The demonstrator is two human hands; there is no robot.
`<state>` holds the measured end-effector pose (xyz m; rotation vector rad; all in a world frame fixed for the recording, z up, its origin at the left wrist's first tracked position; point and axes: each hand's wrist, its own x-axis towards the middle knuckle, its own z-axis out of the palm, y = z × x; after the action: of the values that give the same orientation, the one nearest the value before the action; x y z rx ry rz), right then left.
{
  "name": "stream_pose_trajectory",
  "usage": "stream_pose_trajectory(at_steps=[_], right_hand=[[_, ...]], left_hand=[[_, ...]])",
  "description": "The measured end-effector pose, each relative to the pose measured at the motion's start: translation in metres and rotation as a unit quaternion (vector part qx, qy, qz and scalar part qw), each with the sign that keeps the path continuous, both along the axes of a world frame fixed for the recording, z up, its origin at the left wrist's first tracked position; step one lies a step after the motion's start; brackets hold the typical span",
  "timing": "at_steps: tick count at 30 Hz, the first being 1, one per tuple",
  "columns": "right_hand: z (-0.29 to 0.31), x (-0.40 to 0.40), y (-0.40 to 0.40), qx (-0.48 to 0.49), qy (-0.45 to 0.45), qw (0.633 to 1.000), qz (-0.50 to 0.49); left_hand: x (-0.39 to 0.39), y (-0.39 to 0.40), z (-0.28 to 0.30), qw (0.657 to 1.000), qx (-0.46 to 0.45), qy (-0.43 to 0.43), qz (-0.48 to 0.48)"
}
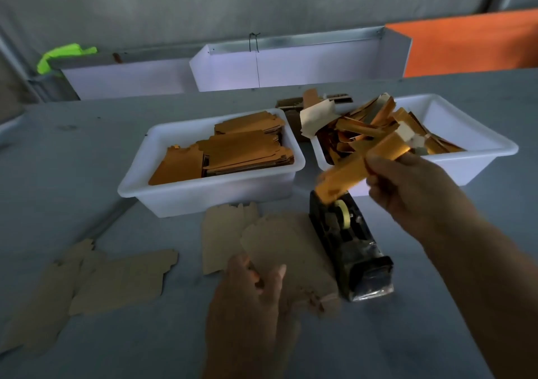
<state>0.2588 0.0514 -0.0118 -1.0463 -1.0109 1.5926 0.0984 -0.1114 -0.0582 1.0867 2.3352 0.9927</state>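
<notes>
My right hand (407, 186) grips a folded orange carton (355, 169) in the air, above the black tape dispenser (349, 244) and in front of the right white tub (471, 145). That tub holds a loose heap of folded orange cartons (375, 128). The left white tub (203, 192) holds stacks of flat orange carton blanks (233, 148). My left hand (253, 297) rests with spread fingers on a flat brown blank (288, 250) lying face down on the grey table, just left of the dispenser.
More brown blanks (116, 279) lie flat at the left front of the grey table (72, 174). A brown cardboard box (294, 110) sits behind the tubs. White panels (291, 67) and an orange board (471, 43) stand along the far edge.
</notes>
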Motion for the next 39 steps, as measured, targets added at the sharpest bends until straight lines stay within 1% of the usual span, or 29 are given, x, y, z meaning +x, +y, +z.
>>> stream_pose_trajectory(at_steps=[3,4,5,7,10,12,13,16,19,21,22,23,24,25,26,27,28,29,30,31,32,33,34,35,36,38,39], right_hand=[[0.004,-0.011,0.04,-0.059,0.131,0.988,-0.064],[0.006,-0.01,0.048,-0.067,0.147,0.983,-0.086],[0.007,-0.009,0.052,-0.063,0.143,0.982,-0.104],[0.011,-0.005,0.045,-0.03,0.102,0.987,-0.124],[0.011,0.003,0.009,0.053,0.03,0.993,-0.099],[0.007,0.008,-0.02,0.05,0.019,0.996,-0.078],[0.005,0.009,-0.033,0.049,0.001,0.997,-0.064],[-0.002,0.008,-0.069,0.069,-0.098,0.993,-0.011],[-0.007,0.004,-0.094,0.112,-0.159,0.981,0.018],[-0.012,0.002,-0.103,0.132,-0.2,0.971,0.022],[-0.014,0.001,-0.106,0.143,-0.227,0.963,0.016],[-0.017,0.001,-0.109,0.156,-0.252,0.955,0.007],[-0.019,0.001,-0.112,0.174,-0.274,0.946,-0.002],[-0.019,0.0,-0.115,0.194,-0.295,0.935,-0.009],[-0.019,-0.001,-0.117,0.213,-0.309,0.927,-0.016],[-0.018,-0.002,-0.12,0.225,-0.318,0.921,-0.019],[-0.018,-0.002,-0.121,0.23,-0.322,0.918,-0.024],[-0.02,-0.002,-0.123,0.23,-0.319,0.919,-0.029],[-0.02,-0.003,-0.125,0.226,-0.31,0.923,-0.034],[-0.02,-0.003,-0.126,0.218,-0.294,0.93,-0.033],[-0.02,-0.003,-0.126,0.204,-0.272,0.94,-0.027],[-0.019,-0.002,-0.127,0.188,-0.248,0.95,-0.014],[-0.017,-0.002,-0.127,0.17,-0.22,0.961,0.004],[-0.016,-0.002,-0.127,0.145,-0.187,0.971,0.028],[-0.015,-0.002,-0.127,0.113,-0.145,0.981,0.054],[-0.015,-0.003,-0.126,0.048,-0.061,0.993,0.094],[-0.017,-0.004,-0.125,0.028,-0.04,0.994,0.099]], left_hand=[[-0.001,0.013,-0.011,0.998,0.0,-0.053,0.026],[-0.001,0.016,-0.012,0.996,0.007,-0.078,0.034],[-0.001,0.019,-0.013,0.993,0.02,-0.108,0.042],[-0.005,0.021,-0.014,0.986,0.034,-0.151,0.063],[-0.015,0.018,-0.016,0.974,0.025,-0.212,0.077],[-0.021,0.016,-0.018,0.964,0.022,-0.253,0.079],[-0.024,0.016,-0.019,0.961,0.02,-0.263,0.078],[-0.027,0.015,-0.016,0.957,0.014,-0.281,0.07],[-0.029,0.012,-0.009,0.964,-0.012,-0.262,0.048],[-0.032,0.011,-0.003,0.973,-0.022,-0.226,0.039],[-0.033,0.01,-0.001,0.982,-0.022,-0.186,0.032],[-0.033,0.01,0.0,0.994,-0.033,-0.106,0.017],[-0.032,0.009,0.003,0.998,-0.058,0.01,-0.002],[-0.03,0.008,0.008,0.987,-0.086,0.139,-0.012],[-0.026,0.005,0.015,0.967,-0.099,0.235,-0.008],[-0.024,0.003,0.02,0.955,-0.082,0.287,-0.006],[-0.023,0.001,0.025,0.953,-0.039,0.301,-0.012],[-0.024,0.0,0.029,0.959,0.009,0.282,-0.023],[-0.026,-0.003,0.031,0.97,0.069,0.233,-0.027],[-0.028,-0.005,0.032,0.98,0.106,0.165,-0.034],[-0.029,-0.007,0.033,0.99,0.117,0.058,-0.058],[-0.029,-0.009,0.035,0.987,0.116,-0.067,-0.085],[-0.028,-0.012,0.037,0.972,0.112,-0.177,-0.107],[-0.027,-0.014,0.038,0.956,0.104,-0.242,-0.129],[-0.025,-0.015,0.038,0.948,0.096,-0.265,-0.145],[-0.021,-0.016,0.036,0.944,0.095,-0.274,-0.157],[-0.019,-0.017,0.035,0.944,0.102,-0.274,-0.156]])
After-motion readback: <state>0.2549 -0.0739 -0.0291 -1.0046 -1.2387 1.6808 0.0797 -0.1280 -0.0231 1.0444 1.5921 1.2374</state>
